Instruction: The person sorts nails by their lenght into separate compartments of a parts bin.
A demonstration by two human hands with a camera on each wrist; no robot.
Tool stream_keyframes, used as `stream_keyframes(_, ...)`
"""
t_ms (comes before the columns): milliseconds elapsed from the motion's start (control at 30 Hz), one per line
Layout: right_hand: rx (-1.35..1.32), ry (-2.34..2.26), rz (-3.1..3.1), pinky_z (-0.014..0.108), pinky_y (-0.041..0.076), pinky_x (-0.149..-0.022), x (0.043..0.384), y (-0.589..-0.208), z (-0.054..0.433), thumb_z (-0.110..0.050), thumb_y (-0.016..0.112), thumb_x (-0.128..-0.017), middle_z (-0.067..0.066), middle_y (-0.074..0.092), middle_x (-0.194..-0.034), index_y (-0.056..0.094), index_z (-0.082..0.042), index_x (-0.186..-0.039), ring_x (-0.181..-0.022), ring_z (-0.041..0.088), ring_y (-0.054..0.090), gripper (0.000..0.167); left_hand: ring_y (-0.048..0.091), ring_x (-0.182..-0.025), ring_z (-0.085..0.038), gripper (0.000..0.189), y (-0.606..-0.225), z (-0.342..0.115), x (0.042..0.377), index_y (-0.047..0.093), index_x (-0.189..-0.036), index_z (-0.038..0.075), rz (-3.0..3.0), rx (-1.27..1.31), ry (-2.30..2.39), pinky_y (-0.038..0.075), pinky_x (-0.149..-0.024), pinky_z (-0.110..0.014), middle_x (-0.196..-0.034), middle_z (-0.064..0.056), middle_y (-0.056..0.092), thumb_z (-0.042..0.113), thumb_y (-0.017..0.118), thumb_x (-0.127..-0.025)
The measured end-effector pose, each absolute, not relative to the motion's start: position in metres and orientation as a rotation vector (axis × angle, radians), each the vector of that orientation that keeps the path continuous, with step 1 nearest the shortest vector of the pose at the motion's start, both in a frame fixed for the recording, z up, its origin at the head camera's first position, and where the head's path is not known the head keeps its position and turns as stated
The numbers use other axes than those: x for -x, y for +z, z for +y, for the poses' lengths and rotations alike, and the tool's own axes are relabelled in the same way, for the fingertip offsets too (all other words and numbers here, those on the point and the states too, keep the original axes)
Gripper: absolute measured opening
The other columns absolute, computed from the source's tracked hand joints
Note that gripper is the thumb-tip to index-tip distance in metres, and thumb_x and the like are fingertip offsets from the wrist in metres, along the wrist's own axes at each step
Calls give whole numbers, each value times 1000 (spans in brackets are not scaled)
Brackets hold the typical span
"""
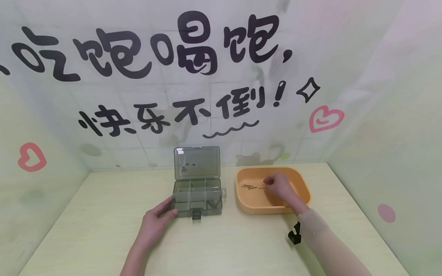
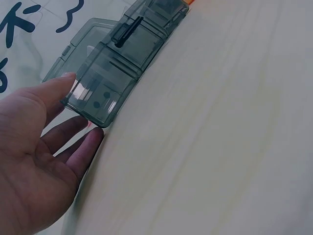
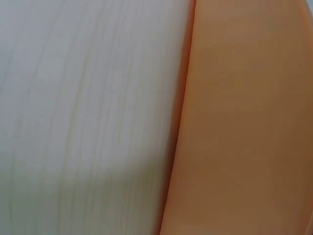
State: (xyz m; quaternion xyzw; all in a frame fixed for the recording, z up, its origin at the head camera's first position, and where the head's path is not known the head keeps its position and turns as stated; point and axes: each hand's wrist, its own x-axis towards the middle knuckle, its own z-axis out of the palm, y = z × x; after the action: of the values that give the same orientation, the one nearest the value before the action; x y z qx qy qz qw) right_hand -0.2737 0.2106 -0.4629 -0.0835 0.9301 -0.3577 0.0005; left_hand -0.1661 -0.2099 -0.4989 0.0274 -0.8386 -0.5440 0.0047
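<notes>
A translucent grey compartment box (image 1: 197, 195) stands with its lid (image 1: 197, 163) raised. My left hand (image 1: 154, 224) holds its left end, thumb at the front corner and fingers along the side, as the left wrist view (image 2: 41, 161) also shows. Several thin dark screw-like pieces (image 1: 213, 204) lie in the box's front right compartment. In the orange tray (image 1: 252, 210), my right hand (image 1: 279, 186) reaches down with bent fingers beside more of these thin pieces (image 1: 248, 186). One piece lies partly under the fingertips; whether they pinch it is hidden. The right wrist view shows no hand.
Both containers stand on a pale wood-grain table (image 1: 214, 245), the tray to the right of the box. A printed wall (image 1: 221, 88) rises close behind them. A small black clip-like object (image 1: 294, 235) is by the right sleeve (image 1: 319, 232).
</notes>
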Motion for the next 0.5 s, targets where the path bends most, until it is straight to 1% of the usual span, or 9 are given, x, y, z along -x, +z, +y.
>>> stream_keyframes(200, 286, -1118, 2903, 43, 60, -78, 278, -466, 210, 10, 70, -81, 17, 73, -93, 74, 10, -98, -86, 29, 67, 18, 43, -142, -38, 62, -499, -211, 167, 49, -153, 11, -2636, -95, -1702, 31, -119, -54, -153, -18, 48, 33, 70, -99)
stream_keyframes(300, 277, -1113, 2893, 41, 60, -78, 281, -467, 209, 8, 71, -81, 15, 73, -91, 74, 9, -98, -85, 27, 67, 17, 42, -143, -39, 62, -498, -211, 167, 48, -153, 10, -2635, -98, -1700, 29, -120, -55, -153, -19, 48, 33, 70, -99)
stream_keyframes(500, 258, -1110, 2886, 38, 59, -74, 283, -469, 209, 8, 73, -82, 10, 71, -85, 74, 6, -93, -80, 23, 65, 11, 43, -142, -39, 62, -499, -210, 168, 48, -153, 10, -2648, -101, -1706, 31, -118, -54, -154, -19, 47, 32, 70, -100)
